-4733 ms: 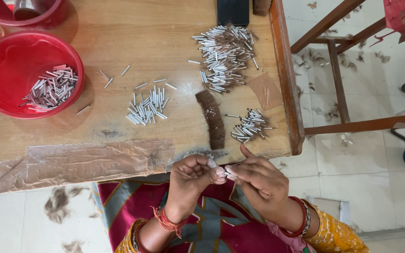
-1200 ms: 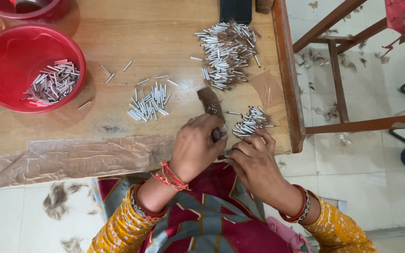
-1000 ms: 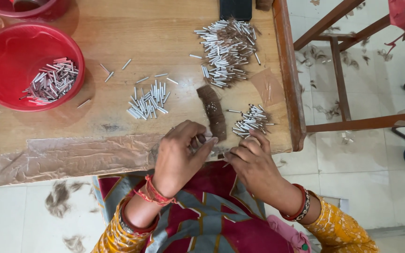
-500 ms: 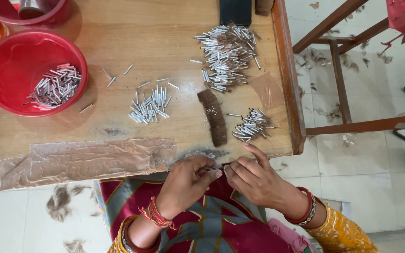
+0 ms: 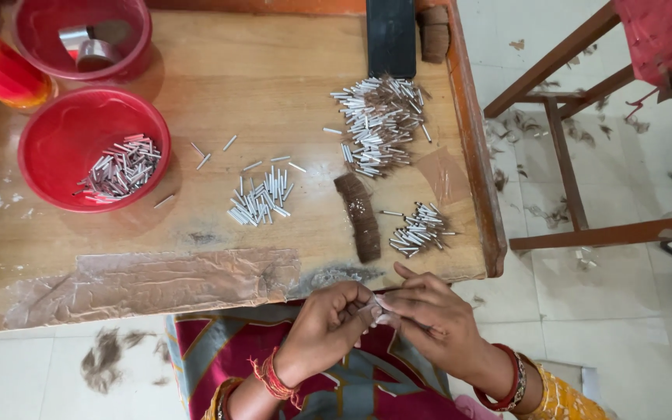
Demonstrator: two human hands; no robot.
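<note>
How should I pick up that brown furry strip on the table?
Pinch the brown strip across its narrow width near the middle, coming from straight above. It lies flat and long, running away from the table's near edge, with small silver tubes close on its right, so a top-down grip probably avoids scattering them.

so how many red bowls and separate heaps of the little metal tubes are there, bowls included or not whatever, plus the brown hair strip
red bowls: 2
loose tube heaps on the table: 3
tube heap inside the nearer bowl: 1
brown hair strip: 1
total: 7
</note>
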